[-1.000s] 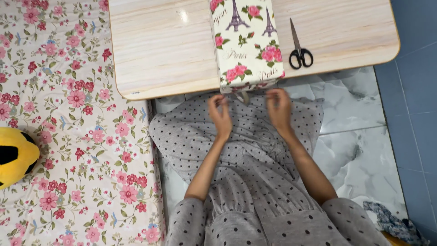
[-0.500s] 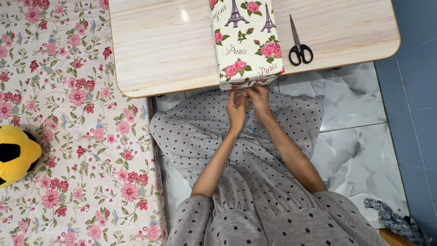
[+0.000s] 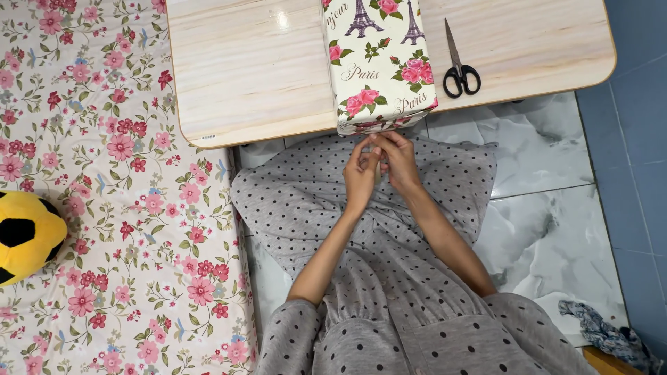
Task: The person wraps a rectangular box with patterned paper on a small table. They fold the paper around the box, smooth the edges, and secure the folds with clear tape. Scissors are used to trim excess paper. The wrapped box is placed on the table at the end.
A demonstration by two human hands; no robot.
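Observation:
A box wrapped in white paper printed with pink roses and towers point(image 3: 379, 62) lies on a light wooden table point(image 3: 250, 69), its near end at the table's front edge. My left hand point(image 3: 361, 177) and my right hand point(image 3: 399, 160) meet just below that end. Their fingertips are pinched together on a small flap of the wrapping paper hanging from the box. What exactly sits between the fingers is too small to make out. Black-handled scissors point(image 3: 458, 66) lie on the table to the right of the box.
A flower-patterned mattress point(image 3: 104, 208) fills the left side, with a yellow and black plush toy point(image 3: 24, 236) at its left edge. Marble floor tiles point(image 3: 549, 208) lie to the right, beside a blue wall. A crumpled patterned cloth point(image 3: 604, 337) sits at the lower right.
A second ago my hands were apart below the box's end. They came together at the middle of the end and now pinch the flap slightly lower.

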